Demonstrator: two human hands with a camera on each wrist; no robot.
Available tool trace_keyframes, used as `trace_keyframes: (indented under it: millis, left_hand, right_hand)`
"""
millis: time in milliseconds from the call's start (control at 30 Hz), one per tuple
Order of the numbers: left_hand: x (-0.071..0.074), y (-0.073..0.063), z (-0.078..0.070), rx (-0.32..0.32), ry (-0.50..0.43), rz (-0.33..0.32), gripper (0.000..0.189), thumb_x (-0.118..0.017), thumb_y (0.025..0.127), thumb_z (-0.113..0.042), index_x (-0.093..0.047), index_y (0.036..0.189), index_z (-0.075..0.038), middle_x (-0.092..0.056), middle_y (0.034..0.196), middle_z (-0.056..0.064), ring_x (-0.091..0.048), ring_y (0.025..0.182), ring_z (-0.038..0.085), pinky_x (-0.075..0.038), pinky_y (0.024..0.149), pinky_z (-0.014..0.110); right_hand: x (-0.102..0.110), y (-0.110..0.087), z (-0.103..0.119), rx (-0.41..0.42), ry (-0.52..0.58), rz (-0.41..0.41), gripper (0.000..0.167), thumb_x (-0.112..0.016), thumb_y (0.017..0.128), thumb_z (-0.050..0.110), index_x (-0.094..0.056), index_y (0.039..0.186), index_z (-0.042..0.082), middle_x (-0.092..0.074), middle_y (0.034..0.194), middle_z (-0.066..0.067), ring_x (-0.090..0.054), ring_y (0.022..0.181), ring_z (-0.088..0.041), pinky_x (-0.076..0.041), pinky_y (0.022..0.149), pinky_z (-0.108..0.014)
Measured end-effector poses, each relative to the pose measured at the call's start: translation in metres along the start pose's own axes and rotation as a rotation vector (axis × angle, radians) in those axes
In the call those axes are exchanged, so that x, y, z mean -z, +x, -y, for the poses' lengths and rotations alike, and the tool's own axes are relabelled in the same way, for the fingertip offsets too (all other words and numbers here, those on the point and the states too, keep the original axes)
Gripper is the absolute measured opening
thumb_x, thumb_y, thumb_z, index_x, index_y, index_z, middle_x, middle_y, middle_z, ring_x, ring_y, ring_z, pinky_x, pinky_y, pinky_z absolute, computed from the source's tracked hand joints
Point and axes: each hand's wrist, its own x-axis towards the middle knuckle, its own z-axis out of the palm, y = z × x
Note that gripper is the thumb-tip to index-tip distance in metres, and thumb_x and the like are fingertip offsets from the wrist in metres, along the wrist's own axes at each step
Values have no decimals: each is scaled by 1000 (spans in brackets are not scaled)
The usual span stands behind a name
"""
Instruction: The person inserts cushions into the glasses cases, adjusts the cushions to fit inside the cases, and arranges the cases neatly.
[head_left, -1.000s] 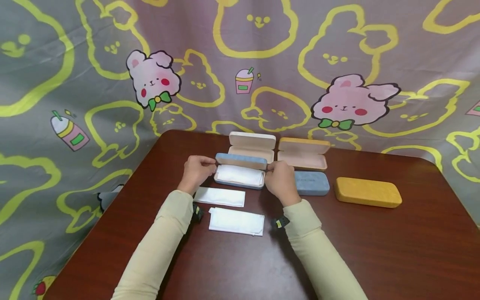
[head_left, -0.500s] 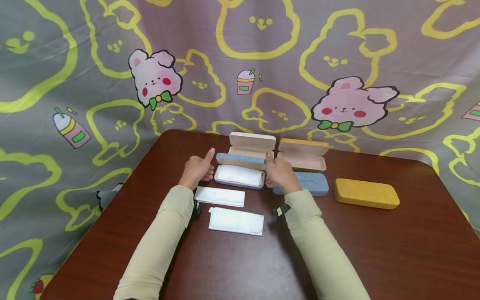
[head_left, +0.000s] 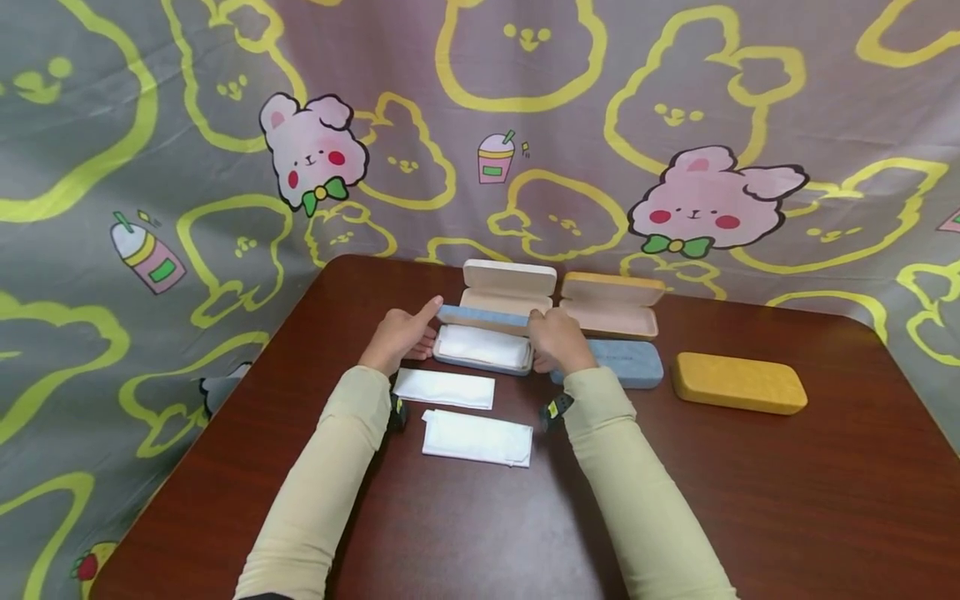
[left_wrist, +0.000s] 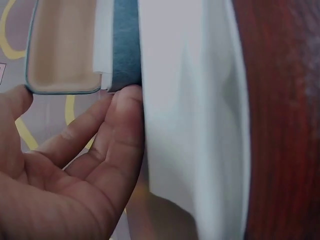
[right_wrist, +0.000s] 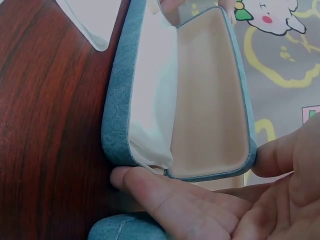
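A blue glasses case (head_left: 482, 317) lies with its lid raised, a folded white cloth (head_left: 483, 346) filling its base. My left hand (head_left: 397, 337) is at its left end. In the left wrist view the thumb touches the lid's corner and the extended fingers (left_wrist: 127, 115) rest against the base's end. At the other end is my right hand (head_left: 562, 340). Its thumb touches the lid's right corner in the right wrist view, while its fingers (right_wrist: 165, 197) lie along the base's end. Anything beneath the cloth is hidden.
Two flat white cloths (head_left: 444, 389) lie in front. Behind stand an open white case (head_left: 510, 279) and an open yellow case (head_left: 611, 290). A closed blue case (head_left: 626, 364) and a closed yellow case (head_left: 738, 383) lie to the right.
Both hands let go of the lid's side edges and lifted their thumbs. Their thumbs now touch the lid corners, with fingers beside the base. The lid looks slightly lower than before.
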Motion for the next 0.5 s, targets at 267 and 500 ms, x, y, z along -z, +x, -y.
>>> trace_keyframes:
  millis: [267,500]
  left_hand:
    - [2,-3,1,5,-64,36,65,-65,94,-52,-68,107,11,-67,100,21,-68,80,26,-59,74,35]
    - [2,-2,4,-3,-97,39,59,-68,93,-46,-68,107,11,-69,102,20,-68,84,26,-59,76,35]
  right_hand:
    - [-1,-3,0,32,29,-36,54,-33,97,20,-42,140,-12,-48,134,-26,-67,74,-34,-58,64,-41]
    - [-3,-4,1,30,21,-65,45,-38,94,17,-51,127,-11,-56,118,-26,-69,72,-34,-59,62,-40]
